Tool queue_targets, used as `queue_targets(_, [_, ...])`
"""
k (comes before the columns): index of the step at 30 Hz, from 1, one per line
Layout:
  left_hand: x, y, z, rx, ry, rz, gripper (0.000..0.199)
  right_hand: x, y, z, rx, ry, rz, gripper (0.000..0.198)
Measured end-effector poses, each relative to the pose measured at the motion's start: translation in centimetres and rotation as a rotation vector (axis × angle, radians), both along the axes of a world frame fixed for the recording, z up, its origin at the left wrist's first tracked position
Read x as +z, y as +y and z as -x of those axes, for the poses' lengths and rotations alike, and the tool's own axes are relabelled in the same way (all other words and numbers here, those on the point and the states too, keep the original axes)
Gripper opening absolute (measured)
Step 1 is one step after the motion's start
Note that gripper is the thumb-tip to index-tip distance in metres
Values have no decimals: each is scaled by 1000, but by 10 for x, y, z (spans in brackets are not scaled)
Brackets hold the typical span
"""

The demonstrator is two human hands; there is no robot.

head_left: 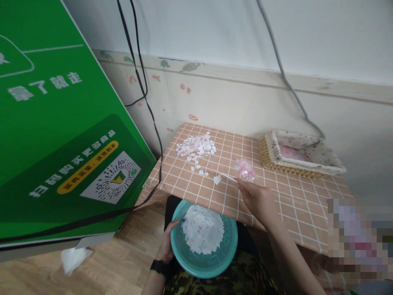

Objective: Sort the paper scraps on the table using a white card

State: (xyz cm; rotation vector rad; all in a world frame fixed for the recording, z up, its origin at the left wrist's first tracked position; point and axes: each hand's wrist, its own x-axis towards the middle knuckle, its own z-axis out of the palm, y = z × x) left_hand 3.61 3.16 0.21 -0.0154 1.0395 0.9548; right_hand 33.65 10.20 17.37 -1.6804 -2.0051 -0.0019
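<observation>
My left hand grips the left rim of a round teal plastic basket resting on my lap. Inside the basket lies a heap of small white paper pieces with a few pink bits. Over the table, my right hand is closed on a thin, pale, stick-like tool pointing left. Its tip is by a small clump of white squares; whether they touch is unclear. Farther left on the table sits a larger pile of white and pinkish squares. Just beyond my right hand is a pink translucent pile.
A checked brown cloth covers the table. At the back right stands a lined wicker basket with pink material inside. A green cabinet fills the left side, with a black strap hanging near the table. A pixelated patch hides the lower right.
</observation>
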Motion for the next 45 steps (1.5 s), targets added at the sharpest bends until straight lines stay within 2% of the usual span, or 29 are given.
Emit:
queue_targets(7, [12,4,-1,16,-3,22,16,1,-15,20,151,135,88,32])
queue_targets(12, [24,9,0,5,-13,28,16,-2,7,22,131,105,-1,32])
queue_targets(18, [22,9,2,4,-41,16,18,0,28,18,167,-40,30,29])
queue_targets(25, [24,8,1,23,-33,44,16,21,27,5,147,-168,-6,26])
queue_targets(33, [19,8,2,15,-44,22,16,14,38,5,194,-71,26,27])
queue_targets(41, [29,10,5,29,-34,17,12,33,33,-7,200,-128,72,24])
queue_targets(45, [35,12,4,33,-31,33,12,30,35,-3,131,-124,50,24])
